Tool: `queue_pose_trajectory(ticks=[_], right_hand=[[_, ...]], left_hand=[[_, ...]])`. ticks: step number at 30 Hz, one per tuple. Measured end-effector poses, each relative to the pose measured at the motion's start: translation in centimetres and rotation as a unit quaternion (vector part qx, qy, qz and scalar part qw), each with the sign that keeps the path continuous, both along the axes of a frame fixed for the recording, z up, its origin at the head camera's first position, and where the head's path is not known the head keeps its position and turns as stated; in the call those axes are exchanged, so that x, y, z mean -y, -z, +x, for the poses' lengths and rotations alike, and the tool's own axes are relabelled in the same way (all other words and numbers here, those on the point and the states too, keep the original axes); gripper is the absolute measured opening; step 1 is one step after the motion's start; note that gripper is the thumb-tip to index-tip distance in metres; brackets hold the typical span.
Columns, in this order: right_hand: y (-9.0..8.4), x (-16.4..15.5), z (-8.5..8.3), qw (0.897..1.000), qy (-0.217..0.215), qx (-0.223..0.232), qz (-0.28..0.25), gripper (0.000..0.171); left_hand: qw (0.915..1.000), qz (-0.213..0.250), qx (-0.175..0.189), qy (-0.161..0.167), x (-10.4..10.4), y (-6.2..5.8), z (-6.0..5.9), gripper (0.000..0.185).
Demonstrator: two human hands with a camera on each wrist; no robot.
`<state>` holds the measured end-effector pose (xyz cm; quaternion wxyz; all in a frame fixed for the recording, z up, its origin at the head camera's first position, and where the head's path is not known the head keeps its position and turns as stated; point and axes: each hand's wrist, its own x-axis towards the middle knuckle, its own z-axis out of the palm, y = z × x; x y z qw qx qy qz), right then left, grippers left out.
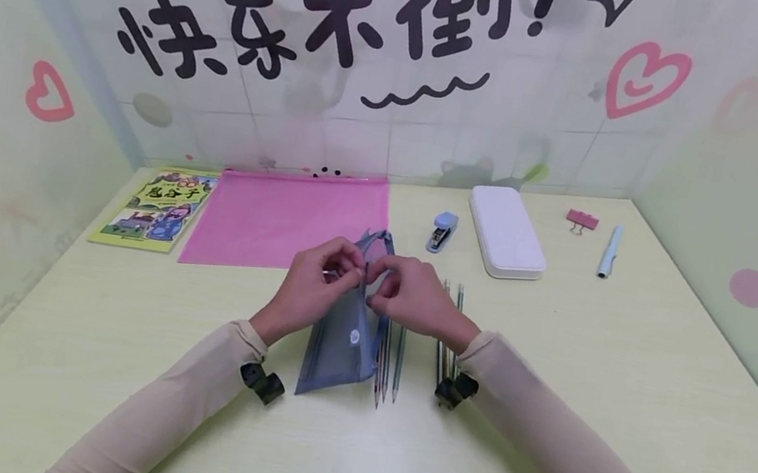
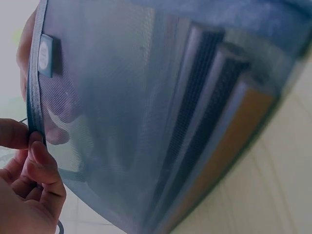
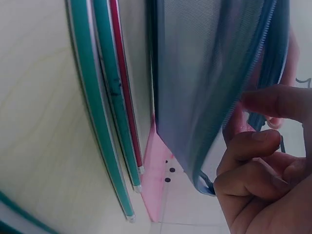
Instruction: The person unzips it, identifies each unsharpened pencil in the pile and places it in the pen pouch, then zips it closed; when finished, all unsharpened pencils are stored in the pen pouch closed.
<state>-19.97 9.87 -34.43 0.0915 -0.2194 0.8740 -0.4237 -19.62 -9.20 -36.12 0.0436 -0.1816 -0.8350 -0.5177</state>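
Observation:
A blue mesh zip pouch (image 1: 336,351) stands upright on the table between the hands. My left hand (image 1: 311,285) pinches its upper edge between thumb and finger. Opposite it, my right hand (image 1: 420,298) pinches the zip edge, its other fingers curled. In the right wrist view the zip (image 3: 256,66) is parted from the far edge near the fingers. Through the mesh in the left wrist view show three long rods (image 2: 229,126); I cannot tell whether they lie inside or behind. Several pencils (image 1: 397,371) lie along the pouch's right side, and others (image 1: 438,357) under the right wrist.
Behind the pouch lies a pink folder (image 1: 292,213), with a yellow comic book (image 1: 155,210) at its left. Toward the back right are a blue stapler (image 1: 441,232), a white case (image 1: 507,234), a pink binder clip (image 1: 582,219) and a light blue pen (image 1: 610,252). Walls border the table.

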Motion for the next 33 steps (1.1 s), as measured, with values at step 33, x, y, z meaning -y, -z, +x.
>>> queue_pose_trajectory(ticks=[33], right_hand=[[2.8,-8.2,-0.7,0.982,-0.010,0.009,0.191,0.010]], left_hand=[[0.9999,-0.009,0.003,-0.007,0.3,-0.5,0.2,0.013]])
